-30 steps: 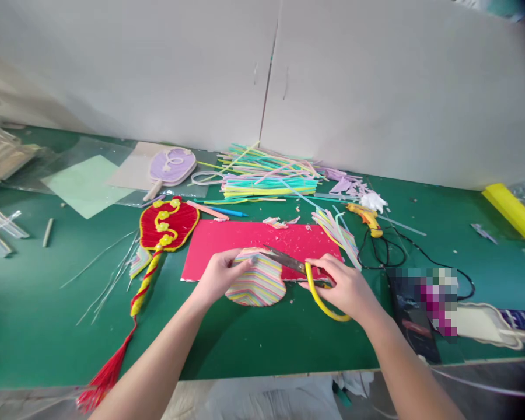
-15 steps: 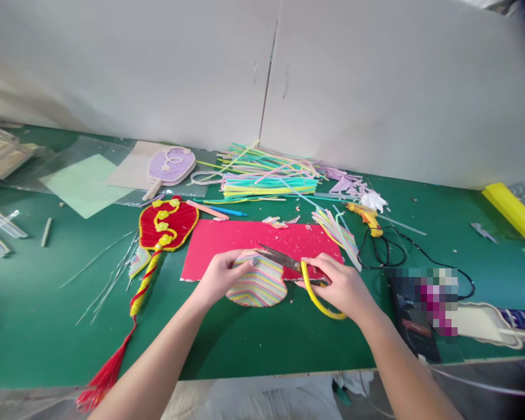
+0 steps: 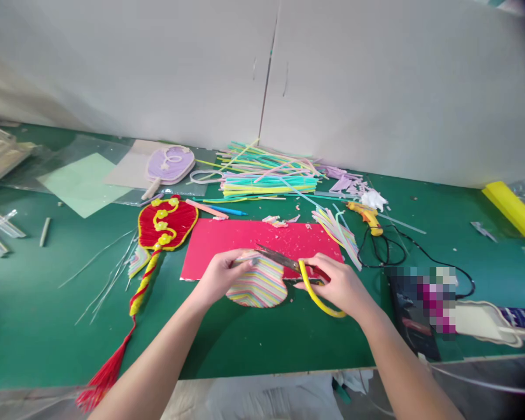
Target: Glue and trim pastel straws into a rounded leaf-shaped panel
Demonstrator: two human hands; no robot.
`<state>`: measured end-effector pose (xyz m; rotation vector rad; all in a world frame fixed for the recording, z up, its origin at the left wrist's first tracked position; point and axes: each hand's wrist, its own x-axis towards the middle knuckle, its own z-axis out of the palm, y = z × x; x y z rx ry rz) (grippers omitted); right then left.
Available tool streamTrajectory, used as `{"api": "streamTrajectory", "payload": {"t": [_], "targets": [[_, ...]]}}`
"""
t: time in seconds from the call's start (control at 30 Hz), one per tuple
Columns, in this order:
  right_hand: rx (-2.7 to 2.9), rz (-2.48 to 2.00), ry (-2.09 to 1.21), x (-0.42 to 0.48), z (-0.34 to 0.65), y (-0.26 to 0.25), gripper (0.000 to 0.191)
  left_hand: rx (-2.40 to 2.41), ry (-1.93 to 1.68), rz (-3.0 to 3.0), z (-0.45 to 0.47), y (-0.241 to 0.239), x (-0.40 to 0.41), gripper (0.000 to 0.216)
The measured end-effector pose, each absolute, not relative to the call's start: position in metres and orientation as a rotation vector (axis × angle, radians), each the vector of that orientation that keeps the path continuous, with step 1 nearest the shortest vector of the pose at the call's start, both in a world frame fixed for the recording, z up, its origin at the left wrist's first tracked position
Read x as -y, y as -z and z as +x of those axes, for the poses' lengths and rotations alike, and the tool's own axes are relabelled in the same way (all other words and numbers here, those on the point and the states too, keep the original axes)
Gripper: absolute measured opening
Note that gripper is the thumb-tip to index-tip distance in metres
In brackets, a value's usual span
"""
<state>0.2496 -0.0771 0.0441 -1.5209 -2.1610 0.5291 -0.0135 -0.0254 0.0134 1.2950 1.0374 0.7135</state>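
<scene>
Striped piece (image 3: 259, 286) in the left hand (image 3: 222, 275), scissors (image 3: 287, 263) in the right hand (image 3: 340, 286)

The grip of the left hand is clamped on the striped piece, with the thumb upon its upper left part. This piece has a rounded lower edge and thin stripes of pale colours. It is in the middle of the green bench (image 3: 262, 344), seen in front of the lower edge of a red sheet (image 3: 221, 236); whether it rests on the bench or is lifted a little, I cannot tell.

The grip of the right hand is closed around the handles of the scissors, of which one yellow loop is well visible. The blades point to the left and reach the upper edge of the striped piece. If they touch it, I cannot say surely.

Small scraps (image 3: 275, 221) are lying at the far edge of the red sheet, and a bunch of striped strips (image 3: 339, 236) lies at its right end. To the left of the sheet there is a red fan (image 3: 151, 226) with yellow flowers and a red tassel (image 3: 112, 366). Behind the sheet lie a blue pen (image 3: 230, 210) and a pile of coloured sticks (image 3: 269, 185). A yellow glue gun (image 3: 368, 218) is placed farther right, beside its black cable (image 3: 387, 265).
</scene>
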Motion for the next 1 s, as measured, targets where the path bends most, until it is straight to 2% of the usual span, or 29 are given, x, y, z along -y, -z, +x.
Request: {"api": "streamTrajectory", "payload": {"t": [0.4,1.0], "targets": [[2.17,-1.509,-0.442,0.0791,0.249,-0.0441,0.036,-1.124,-0.743,1.326,-0.0117,-0.0197,0.0258,0.048],[2.257,-1.577,-0.23,0.0847,0.2456,-0.0496,0.038,-1.217,-0.829,1.363,-0.0114,-0.0162,0.0264,0.046]]}}
